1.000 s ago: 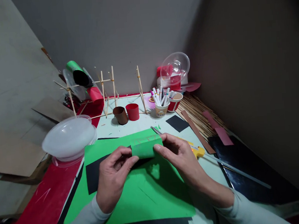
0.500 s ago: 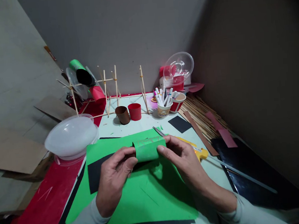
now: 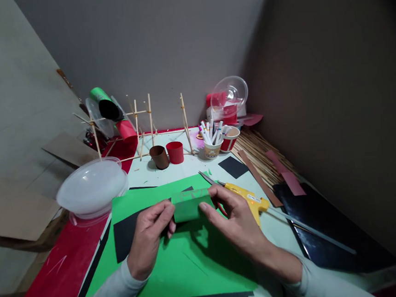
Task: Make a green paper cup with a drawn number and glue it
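Your left hand (image 3: pixel 149 233) and right hand (image 3: pixel 236 214), both nearly closed, pinch the ends of the curled green paper (image 3: pixel 191 208). It is above the large green sheet (image 3: pixel 174 273), left of the yellow glue gun (image 3: pixel 242 194).

2 pale grey long sleeves (image 3: pixel 108 292), creased near the cuffs (image 3: pixel 135 270), leave the left hand (image 3: pixel 148 238) and right hand (image 3: pixel 237 219) bare.
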A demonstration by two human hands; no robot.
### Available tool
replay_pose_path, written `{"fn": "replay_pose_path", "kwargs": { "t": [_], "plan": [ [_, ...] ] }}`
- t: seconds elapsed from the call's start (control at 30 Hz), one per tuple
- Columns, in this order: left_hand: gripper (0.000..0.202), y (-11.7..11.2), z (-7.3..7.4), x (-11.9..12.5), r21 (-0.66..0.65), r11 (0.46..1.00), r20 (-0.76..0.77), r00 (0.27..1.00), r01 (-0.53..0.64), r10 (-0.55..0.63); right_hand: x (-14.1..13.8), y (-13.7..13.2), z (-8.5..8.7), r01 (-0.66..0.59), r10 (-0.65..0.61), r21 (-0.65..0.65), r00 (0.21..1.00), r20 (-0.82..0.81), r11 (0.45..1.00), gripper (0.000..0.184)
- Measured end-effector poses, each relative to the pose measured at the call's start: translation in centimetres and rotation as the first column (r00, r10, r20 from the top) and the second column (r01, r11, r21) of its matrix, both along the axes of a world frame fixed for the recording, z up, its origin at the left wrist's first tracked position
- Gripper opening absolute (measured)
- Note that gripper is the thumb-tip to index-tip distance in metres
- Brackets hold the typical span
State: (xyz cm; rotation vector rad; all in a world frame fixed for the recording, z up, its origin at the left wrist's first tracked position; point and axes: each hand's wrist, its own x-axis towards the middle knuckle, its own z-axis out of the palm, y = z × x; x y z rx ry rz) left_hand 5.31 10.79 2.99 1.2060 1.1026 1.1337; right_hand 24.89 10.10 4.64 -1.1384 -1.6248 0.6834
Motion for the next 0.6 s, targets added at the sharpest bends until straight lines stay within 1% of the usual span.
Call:
{"fn": "replay_pose_path", "kwargs": {
  "t": [0.07, 0.13, 0.2, 0.23, 0.27, 0.3, 0.33, 0.4, 0.43, 0.47, 0.5, 0.6],
  "plan": [
    [0.035, 0.2, 0.2, -0.1, 0.017, 0.999, 0.000, 1.000, -0.028, 0.028, 0.3, 0.2, 0.1, 0.010, -0.018, 0.113, 0.998, 0.066, 0.993, 0.017],
    [0.030, 0.5, 0.5, -0.4, 0.048, 0.995, 0.000, 0.997, -0.083, 0.083, 0.8, 0.5, 0.4, -0.002, -0.023, 0.209, 0.992, 0.121, 0.978, 0.016],
    [0.027, 0.8, 0.7, -0.8, 0.094, 0.987, -0.030, 0.990, -0.131, 0.134, 1.2, 0.5, 0.8, -0.054, 0.010, 0.248, 0.984, 0.177, 0.967, 0.015],
    [0.029, 0.9, 0.8, -1.1, 0.125, 0.984, -0.047, 0.990, -0.125, 0.131, 1.4, 0.5, 1.0, -0.093, 0.042, 0.248, 0.978, 0.205, 0.964, 0.015],
    [0.035, 1.0, 0.8, -1.3, 0.151, 0.985, -0.061, 0.993, -0.087, 0.097, 1.6, 0.4, 1.2, -0.136, 0.080, 0.237, 0.970, 0.232, 0.962, 0.014],
    [0.043, 1.0, 0.9, -1.4, 0.164, 0.986, -0.073, 0.997, -0.014, 0.027, 1.7, 0.2, 1.3, -0.181, 0.121, 0.223, 0.958, 0.260, 0.958, 0.013],
    [0.052, 1.0, 0.9, -1.5, 0.160, 0.984, -0.086, 0.994, 0.082, -0.068, 1.7, 0.1, 1.4, -0.224, 0.160, 0.208, 0.945, 0.285, 0.952, 0.012],
    [0.066, 0.8, 1.0, -1.5, 0.103, 0.957, -0.114, 0.959, 0.269, -0.258, 1.8, -0.2, 1.5, -0.279, 0.213, 0.181, 0.924, 0.317, 0.943, 0.011],
    [0.069, 0.7, 1.0, -1.4, 0.062, 0.942, -0.140, 0.938, 0.329, -0.318, 1.7, -0.3, 1.5, -0.296, 0.229, 0.173, 0.918, 0.325, 0.940, 0.009],
    [0.068, 0.6, 1.2, -1.3, 0.025, 0.933, -0.169, 0.921, 0.360, -0.351, 1.7, -0.3, 1.4, -0.307, 0.241, 0.167, 0.913, 0.328, 0.937, 0.007],
    [0.065, 0.5, 1.3, -1.1, 0.001, 0.931, -0.198, 0.913, 0.364, -0.357, 1.7, -0.4, 1.3, -0.311, 0.246, 0.166, 0.913, 0.325, 0.936, 0.006],
    [0.052, 0.3, 1.7, -0.6, -0.018, 0.952, -0.249, 0.921, 0.306, -0.300, 1.6, -0.3, 1.2, -0.307, 0.255, 0.168, 0.927, 0.274, 0.937, 0.012]
  ]
}}
